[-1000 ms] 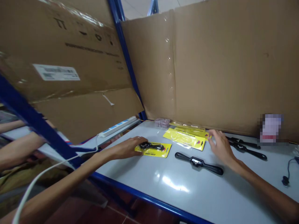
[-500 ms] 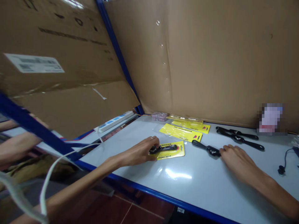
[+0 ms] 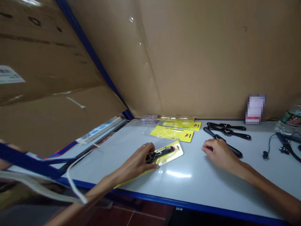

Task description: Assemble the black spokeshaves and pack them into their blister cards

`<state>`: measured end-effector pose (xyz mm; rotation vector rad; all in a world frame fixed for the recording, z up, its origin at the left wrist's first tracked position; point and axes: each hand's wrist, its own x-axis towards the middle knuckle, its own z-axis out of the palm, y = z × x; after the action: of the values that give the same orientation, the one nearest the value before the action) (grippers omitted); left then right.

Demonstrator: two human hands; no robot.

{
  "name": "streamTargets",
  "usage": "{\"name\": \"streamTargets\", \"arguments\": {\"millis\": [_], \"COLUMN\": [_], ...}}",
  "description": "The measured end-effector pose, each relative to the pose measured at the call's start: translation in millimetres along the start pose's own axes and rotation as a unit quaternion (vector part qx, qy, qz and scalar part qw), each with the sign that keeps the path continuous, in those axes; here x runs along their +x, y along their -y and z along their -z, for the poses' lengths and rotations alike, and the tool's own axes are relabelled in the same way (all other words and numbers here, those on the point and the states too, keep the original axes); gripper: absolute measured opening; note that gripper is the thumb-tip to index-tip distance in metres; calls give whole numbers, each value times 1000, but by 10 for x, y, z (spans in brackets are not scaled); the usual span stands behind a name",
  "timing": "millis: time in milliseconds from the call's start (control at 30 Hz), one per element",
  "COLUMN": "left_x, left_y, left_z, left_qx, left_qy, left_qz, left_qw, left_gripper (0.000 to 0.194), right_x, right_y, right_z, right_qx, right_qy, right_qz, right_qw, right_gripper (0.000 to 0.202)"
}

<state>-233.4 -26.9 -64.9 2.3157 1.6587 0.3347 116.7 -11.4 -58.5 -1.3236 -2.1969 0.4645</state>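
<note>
My left hand (image 3: 141,157) grips a packed spokeshave (image 3: 162,153), a black tool on a yellow card under clear plastic. The package is tilted, and its near end is partly hidden by my hand. Over the table to the right is my right hand (image 3: 217,153), its fingers curled in with nothing visible in them. Just behind it lies a loose black spokeshave (image 3: 232,151), partly covered by the hand. Two more spokeshaves, one in front (image 3: 229,131) and one behind (image 3: 227,126), lie farther back.
Yellow blister cards (image 3: 172,133) overlap toward the back, beside small pinkish packs (image 3: 150,119). A blurred-out upright object (image 3: 255,110), a bottle (image 3: 291,121) and dark earphones (image 3: 285,146) stand or lie at right. A power strip (image 3: 101,129) and white cable (image 3: 72,180) are at left.
My right hand has let go of the loose spokeshave, which now lies behind it nearer the others. My left hand has tilted the package up. The view has swung right.
</note>
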Motion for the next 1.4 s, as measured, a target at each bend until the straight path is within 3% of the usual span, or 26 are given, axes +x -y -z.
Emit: {"name": "streamTargets", "arguments": {"millis": [67,133,200,300,433,533,633,733,833,967,1300,1400], "left_x": [-75,-121,-124,-58,69,130,190,322,521,686,541,549], "left_y": [-144,-290,-416,-541,-612,-664,-746,-822,-862,-855,-776,-772], "left_z": [-134,-269,-375,-458,-466,-438,-414,-415,-444,-507,-509,-496], "left_qx": [-21,-23,-5,37,63,62,87,75,24,-8,-33,-28], "left_qy": [-26,-46,-63,-82,-95,-89,-89,-124,-176,-229,-288,-292], "left_qz": [-37,-89,-138,-186,-199,-228,-236,-204,-222,-261,-270,-274], "left_qw": [999,995,988,978,973,968,964,968,959,938,918,916], "left_gripper": [42,44,46,41,37,59,91,83,76,79,80,79], "right_x": [12,34,49,43,28,50,83,95,91,99,52,45], "right_y": [19,6,-19,-50,-61,-54,-43,-23,-15,-68,-27,-1], "right_z": [-99,-160,-176,-169,-238,-280,-167,65,247,294,220,229], "right_qx": [148,292,372,404,466,484,507,551,604,628,646,622], "right_qy": [35,91,137,159,119,58,-8,-45,-34,1,109,102], "right_qz": [-26,-86,-140,-171,-181,-181,-173,-152,-125,-100,-95,-91], "right_qw": [988,948,908,885,858,854,844,819,786,772,750,771], "right_gripper": [23,21,22,18,20,20,19,26,36,37,41,38]}}
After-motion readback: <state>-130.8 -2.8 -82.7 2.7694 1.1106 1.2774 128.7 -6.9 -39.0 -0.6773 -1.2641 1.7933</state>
